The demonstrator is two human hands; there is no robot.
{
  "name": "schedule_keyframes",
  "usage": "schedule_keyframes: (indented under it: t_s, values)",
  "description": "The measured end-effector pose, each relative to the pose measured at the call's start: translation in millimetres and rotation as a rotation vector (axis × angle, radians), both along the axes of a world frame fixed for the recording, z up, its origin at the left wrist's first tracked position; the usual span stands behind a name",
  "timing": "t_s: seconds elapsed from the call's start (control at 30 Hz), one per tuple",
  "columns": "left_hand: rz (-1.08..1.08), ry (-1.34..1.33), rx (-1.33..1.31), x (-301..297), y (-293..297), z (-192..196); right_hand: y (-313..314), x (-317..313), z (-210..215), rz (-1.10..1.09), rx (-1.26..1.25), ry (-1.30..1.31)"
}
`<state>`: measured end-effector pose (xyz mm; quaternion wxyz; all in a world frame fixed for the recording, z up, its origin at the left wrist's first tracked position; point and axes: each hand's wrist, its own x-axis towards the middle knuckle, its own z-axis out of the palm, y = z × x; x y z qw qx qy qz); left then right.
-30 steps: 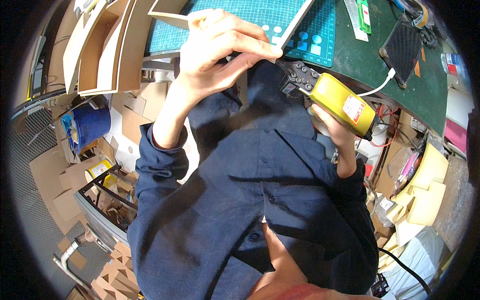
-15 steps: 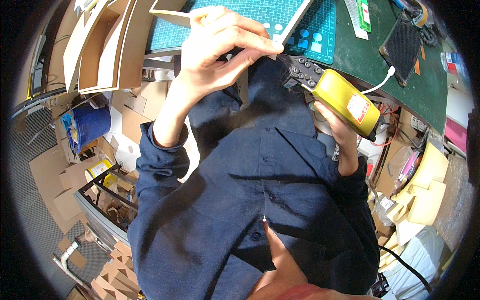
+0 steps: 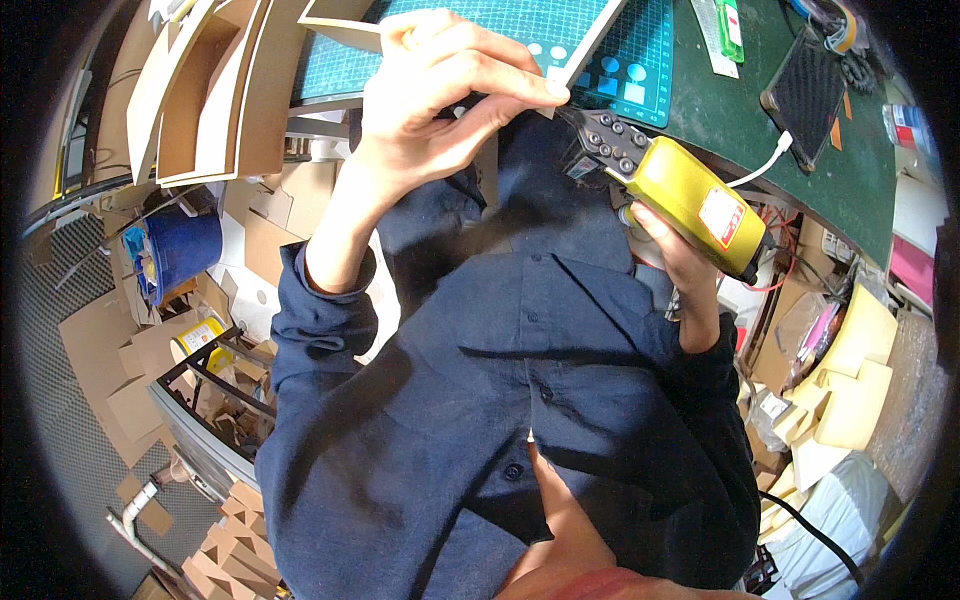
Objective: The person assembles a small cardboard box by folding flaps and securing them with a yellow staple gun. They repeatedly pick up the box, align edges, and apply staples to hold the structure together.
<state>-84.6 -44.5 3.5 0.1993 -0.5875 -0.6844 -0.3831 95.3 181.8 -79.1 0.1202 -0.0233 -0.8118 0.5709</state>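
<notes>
- The left hand [image 3: 440, 95] is curled shut, thumb and fingers pinching the near corner of a thin, flat cardboard sheet with a pale edge [image 3: 345, 20], held up over the near edge of the teal gridded cutting mat [image 3: 560, 25].
- The cardboard sheet covers part of that mat and runs out of view at the top, so its full shape cannot be told.
- The right hand [image 3: 675, 265] is wrapped shut around the rear body of a yellow, cylinder-shaped handheld power tool with a black head [image 3: 685, 200], just off the mat's near right corner.
- The tool's black head points toward the pinched corner of the sheet, just beside the left hand's fingertips [image 3: 550, 90]; whether the head touches the card cannot be told.
- A white cable [image 3: 765, 165] leaves the tool's back end and crosses the dark green tabletop [image 3: 780, 60] to the right of the mat.
- A black, textured rectangular pad [image 3: 805, 90] lies on that tabletop, further right of the mat.
- Below the mat, the person's dark blue buttoned shirt [image 3: 480, 420] fills the middle of the view.
- Left of the mat stand folded brown cardboard panels [image 3: 210, 90]; below them a blue round bucket [image 3: 185, 245] sits among cardboard scraps.
- Down to the right of the mat lie pale yellow foam blocks [image 3: 850, 370].
</notes>
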Motion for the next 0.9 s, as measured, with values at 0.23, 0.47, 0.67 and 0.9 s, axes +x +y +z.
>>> schedule_keyframes:
  t_s: [0.23,0.47,0.67,0.9]
  values:
    - [0.014,0.013,-0.014,-0.7,-2.0,-0.1,-3.0,1.4,5.6,0.030,0.056,0.025]
    - [0.033,-0.026,-0.036,0.6,-3.3,0.8,-9.2,0.1,26.6,-0.083,-0.092,-0.196]
    - [0.077,-0.014,-0.053,1.8,-3.6,0.5,-8.0,1.2,21.4,-0.055,0.080,0.032]
    - [0.060,-0.033,-0.053,1.0,-3.4,0.6,-7.8,1.1,22.2,-0.043,-0.075,0.017]
